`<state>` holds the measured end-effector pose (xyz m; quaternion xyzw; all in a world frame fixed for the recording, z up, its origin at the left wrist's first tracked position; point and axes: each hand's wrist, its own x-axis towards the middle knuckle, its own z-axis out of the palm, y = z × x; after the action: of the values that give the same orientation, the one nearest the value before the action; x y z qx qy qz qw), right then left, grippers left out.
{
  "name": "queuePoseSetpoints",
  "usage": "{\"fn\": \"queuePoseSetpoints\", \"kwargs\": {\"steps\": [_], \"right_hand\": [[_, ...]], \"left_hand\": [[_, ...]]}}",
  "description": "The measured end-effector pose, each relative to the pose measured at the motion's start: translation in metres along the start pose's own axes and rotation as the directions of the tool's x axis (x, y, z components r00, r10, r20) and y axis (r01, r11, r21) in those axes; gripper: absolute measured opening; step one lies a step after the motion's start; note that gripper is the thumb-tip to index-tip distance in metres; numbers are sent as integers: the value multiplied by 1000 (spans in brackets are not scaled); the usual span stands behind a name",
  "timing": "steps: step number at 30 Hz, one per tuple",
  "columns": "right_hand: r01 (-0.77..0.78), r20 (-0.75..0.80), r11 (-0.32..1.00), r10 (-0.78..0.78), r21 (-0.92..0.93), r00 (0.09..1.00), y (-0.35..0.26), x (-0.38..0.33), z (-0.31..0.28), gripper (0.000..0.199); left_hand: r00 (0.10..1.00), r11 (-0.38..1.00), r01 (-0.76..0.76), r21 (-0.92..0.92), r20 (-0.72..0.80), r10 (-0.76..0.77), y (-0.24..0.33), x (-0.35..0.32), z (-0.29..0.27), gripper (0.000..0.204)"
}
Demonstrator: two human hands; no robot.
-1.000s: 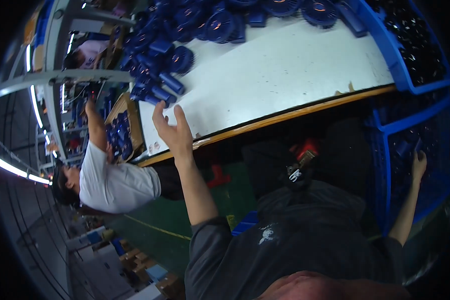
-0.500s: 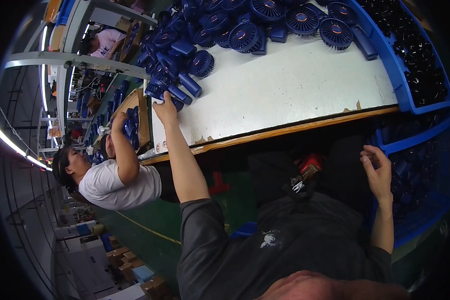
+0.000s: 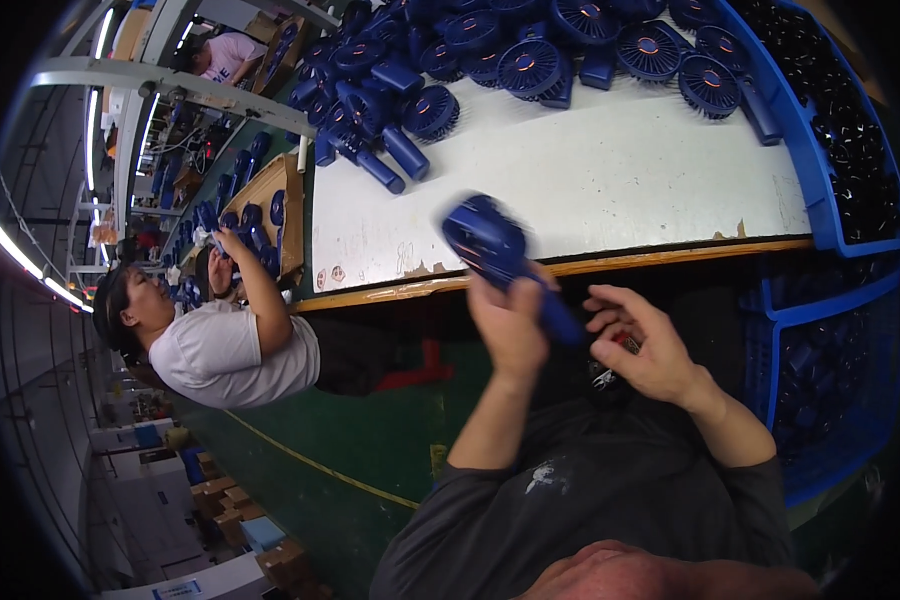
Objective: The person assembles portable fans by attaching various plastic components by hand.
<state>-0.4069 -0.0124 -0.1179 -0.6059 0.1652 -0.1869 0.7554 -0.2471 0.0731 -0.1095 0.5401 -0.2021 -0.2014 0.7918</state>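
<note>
In my left hand (image 3: pixel 513 325) is a dark blue handheld fan (image 3: pixel 488 235), its round head raised over the table's front edge and its handle pointing toward my right hand. The fan is blurred by motion. My right hand (image 3: pixel 650 345) hovers over my lap, close to the fan's handle but apart from it, with loosely bent, parted fingers and nothing visibly held. A small red and metal item (image 3: pixel 626 343), partly hidden by the right hand's fingers, shows behind them. Several more blue handheld fans (image 3: pixel 532 70) lie heaped along the far side of the white table (image 3: pixel 590 180).
A blue crate (image 3: pixel 820 190) of small black parts borders the table's right end. Below it another blue crate (image 3: pixel 770 350) holds dark blue parts. At left, a co-worker (image 3: pixel 235 350) in a white shirt handles blue pieces beside a cardboard box (image 3: pixel 288 195). A metal frame (image 3: pixel 220 92) rises there.
My left hand has come back from the heap's left end with a fan, now in front of me. My right hand has moved left from beside the crate toward it.
</note>
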Motion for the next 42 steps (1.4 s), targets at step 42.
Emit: {"fn": "queuePoseSetpoints", "kwargs": {"steps": [42], "right_hand": [[-74, -176, 185, -633, -980, 753, -142, 61, -273, 24]], "left_hand": [[812, 941, 255, 225, 478, -334, -6, -29, 32, 27]]}}
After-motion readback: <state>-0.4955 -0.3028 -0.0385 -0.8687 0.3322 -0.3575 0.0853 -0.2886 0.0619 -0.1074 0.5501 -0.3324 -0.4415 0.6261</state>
